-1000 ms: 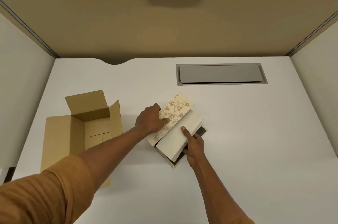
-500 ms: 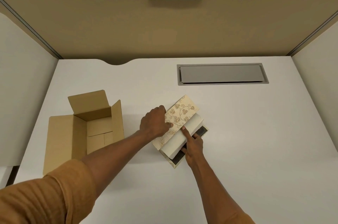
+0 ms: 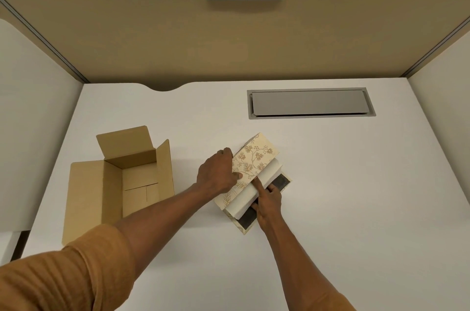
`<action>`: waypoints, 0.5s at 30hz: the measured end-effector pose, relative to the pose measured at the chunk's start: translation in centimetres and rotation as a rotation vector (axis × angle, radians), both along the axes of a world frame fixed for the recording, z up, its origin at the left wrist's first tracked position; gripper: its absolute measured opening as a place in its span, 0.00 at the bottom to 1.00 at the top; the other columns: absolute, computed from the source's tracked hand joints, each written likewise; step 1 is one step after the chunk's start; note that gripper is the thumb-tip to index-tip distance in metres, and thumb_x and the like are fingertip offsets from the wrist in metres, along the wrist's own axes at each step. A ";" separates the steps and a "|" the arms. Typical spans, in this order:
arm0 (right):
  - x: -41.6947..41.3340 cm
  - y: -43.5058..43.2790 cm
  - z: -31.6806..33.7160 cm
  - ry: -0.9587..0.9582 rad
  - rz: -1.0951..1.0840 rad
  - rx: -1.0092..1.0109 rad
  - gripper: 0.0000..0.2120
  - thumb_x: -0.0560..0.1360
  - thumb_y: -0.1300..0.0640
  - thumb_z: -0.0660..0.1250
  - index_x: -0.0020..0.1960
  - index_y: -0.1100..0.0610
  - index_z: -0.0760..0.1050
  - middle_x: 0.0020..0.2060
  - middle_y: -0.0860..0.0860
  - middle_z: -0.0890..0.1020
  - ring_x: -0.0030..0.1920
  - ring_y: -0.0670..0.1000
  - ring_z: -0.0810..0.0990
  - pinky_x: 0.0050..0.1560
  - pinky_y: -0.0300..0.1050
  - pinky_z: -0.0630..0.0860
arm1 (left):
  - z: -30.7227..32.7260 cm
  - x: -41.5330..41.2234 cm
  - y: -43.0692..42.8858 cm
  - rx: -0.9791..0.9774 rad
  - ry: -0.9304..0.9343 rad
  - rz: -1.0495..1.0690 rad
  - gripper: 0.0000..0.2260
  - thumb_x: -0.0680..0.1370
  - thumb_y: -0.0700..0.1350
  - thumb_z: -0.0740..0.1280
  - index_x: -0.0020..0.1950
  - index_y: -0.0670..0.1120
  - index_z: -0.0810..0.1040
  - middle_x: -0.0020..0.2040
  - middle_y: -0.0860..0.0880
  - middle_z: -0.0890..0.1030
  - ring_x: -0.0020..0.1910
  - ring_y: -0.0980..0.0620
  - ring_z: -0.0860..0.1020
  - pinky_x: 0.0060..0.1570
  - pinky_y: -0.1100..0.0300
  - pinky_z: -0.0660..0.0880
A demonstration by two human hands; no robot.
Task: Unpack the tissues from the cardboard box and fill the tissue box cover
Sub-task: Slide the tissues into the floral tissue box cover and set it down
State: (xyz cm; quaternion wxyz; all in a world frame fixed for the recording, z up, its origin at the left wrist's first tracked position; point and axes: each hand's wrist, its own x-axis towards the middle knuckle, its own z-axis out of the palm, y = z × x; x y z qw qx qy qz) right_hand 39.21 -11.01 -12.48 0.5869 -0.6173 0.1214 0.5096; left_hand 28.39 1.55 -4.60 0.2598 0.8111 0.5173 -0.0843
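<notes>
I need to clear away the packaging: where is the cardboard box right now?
In the head view the cardboard box sits open on the desk's left side, just left of the left hand and the tissue box cover.

The left hand (image 3: 218, 176) hides the nine o'clock edge of the tissue box cover (image 3: 254, 158), so its grip there cannot be judged. The tissue pack (image 3: 254, 188) conceals most of the cover's dark interior. The cardboard box (image 3: 119, 183) hides its near inner wall. The orange sleeve (image 3: 50, 277) is cut off at seven o'clock.
</notes>
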 end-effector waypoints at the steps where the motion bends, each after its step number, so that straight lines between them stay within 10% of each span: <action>1: 0.0 0.0 0.0 -0.003 0.005 -0.002 0.24 0.76 0.56 0.80 0.68 0.62 0.79 0.60 0.60 0.87 0.58 0.61 0.87 0.58 0.63 0.86 | 0.0 0.0 0.0 0.001 0.000 -0.002 0.25 0.77 0.58 0.78 0.66 0.47 0.72 0.63 0.47 0.82 0.60 0.44 0.82 0.46 0.52 0.71; 15: 1.2 -1.5 -0.2 0.010 0.118 -0.003 0.26 0.74 0.58 0.82 0.69 0.58 0.78 0.59 0.58 0.89 0.59 0.59 0.89 0.60 0.64 0.86 | 0.5 0.1 -0.5 0.028 0.016 -0.027 0.27 0.78 0.56 0.77 0.69 0.45 0.71 0.64 0.46 0.81 0.62 0.43 0.82 0.48 0.51 0.74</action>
